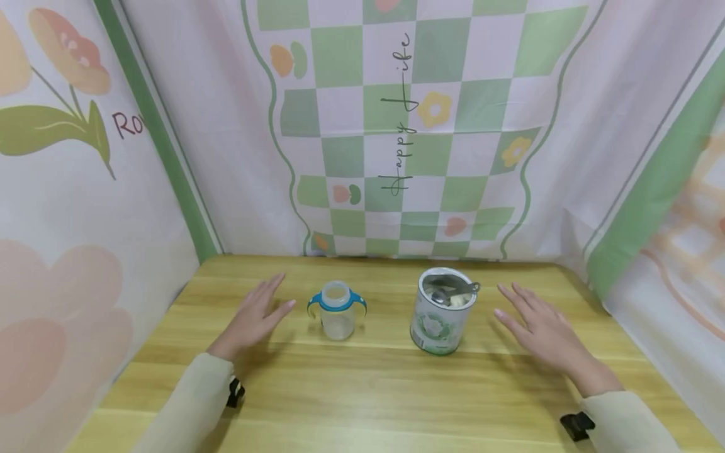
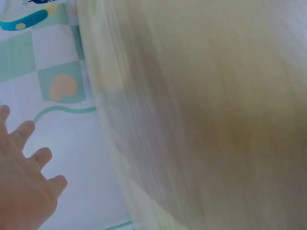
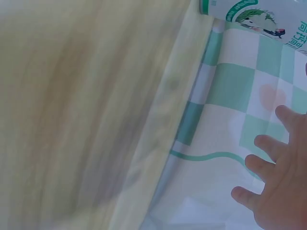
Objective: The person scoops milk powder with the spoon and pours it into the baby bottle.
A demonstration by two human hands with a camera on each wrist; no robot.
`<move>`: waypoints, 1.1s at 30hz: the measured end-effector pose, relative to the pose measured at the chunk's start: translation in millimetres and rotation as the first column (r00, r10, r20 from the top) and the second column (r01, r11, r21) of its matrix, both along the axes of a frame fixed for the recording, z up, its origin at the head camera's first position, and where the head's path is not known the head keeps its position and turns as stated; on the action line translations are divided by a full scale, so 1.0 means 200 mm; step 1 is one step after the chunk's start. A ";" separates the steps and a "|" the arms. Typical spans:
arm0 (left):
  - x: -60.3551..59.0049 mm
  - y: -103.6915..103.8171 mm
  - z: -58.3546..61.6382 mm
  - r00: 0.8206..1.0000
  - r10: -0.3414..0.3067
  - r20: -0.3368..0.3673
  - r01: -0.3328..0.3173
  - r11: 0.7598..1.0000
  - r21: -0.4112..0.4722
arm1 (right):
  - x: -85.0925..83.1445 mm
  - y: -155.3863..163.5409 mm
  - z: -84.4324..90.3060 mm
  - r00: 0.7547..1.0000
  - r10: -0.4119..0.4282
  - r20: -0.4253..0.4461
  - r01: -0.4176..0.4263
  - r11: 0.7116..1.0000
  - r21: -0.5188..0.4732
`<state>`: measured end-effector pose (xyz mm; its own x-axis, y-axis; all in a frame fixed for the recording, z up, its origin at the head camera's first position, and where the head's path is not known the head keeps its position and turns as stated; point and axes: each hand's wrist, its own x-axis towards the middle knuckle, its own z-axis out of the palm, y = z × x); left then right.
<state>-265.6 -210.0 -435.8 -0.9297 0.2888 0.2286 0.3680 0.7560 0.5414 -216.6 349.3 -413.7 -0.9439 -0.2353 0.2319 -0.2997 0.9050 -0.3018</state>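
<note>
Left hand: the left hand [image 1: 256,316] is hovering flat over the wooden table [image 1: 362,402] in the lower left-centre of the head view, fingers straight and spread, gripping nothing; its thumb tip is lying just beside the baby bottle without touching it.
Left wrist view: the spread fingers [image 2: 29,163] are showing at the lower left, with blurred table surface filling the right; the blur is suggesting motion, though direction cannot be told.
Right hand: the right hand [image 1: 542,333] is hanging mirror-fashion in the lower right-centre, palm down, fingers extended and apart, empty; it is sitting near the formula tin but clear of it.
Right wrist view: the fingers [image 3: 268,167] are appearing at the lower right, with the tin's printed wall [image 3: 259,17] peeking in at the top edge.
Baby bottle: the small clear baby bottle [image 1: 337,309] with blue handles is standing upright and uncapped, centre-left, its mouth open upward, likely so something can go in.
Formula tin: the formula tin [image 1: 443,311] is standing upright at centre-right, lid off, with a metal scoop [image 1: 457,290] lying inside across the powder, its handle resting against the rim where a hand can take it.
Spacing: bottle and tin are standing apart, each in front of its nearer hand.
Backdrop: a green checked cloth [image 1: 396,126] is hanging behind the table.
</note>
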 end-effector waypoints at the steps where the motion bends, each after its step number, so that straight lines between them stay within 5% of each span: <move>1: 0.00 0.01 0.01 1.000 -0.006 -0.004 0.006 1.000 0.012 | 0.00 0.00 0.00 1.000 0.005 0.001 -0.005 1.000 -0.014; 20: -0.01 0.17 0.07 0.973 -0.122 -0.198 0.148 0.982 0.118 | -0.03 -0.13 0.09 0.989 0.089 -0.119 -0.104 0.986 -0.132; 33: -0.02 0.34 0.15 0.957 -0.188 -0.220 0.208 0.975 0.072 | -0.06 -0.20 0.16 0.979 0.095 -0.181 -0.122 0.983 -0.139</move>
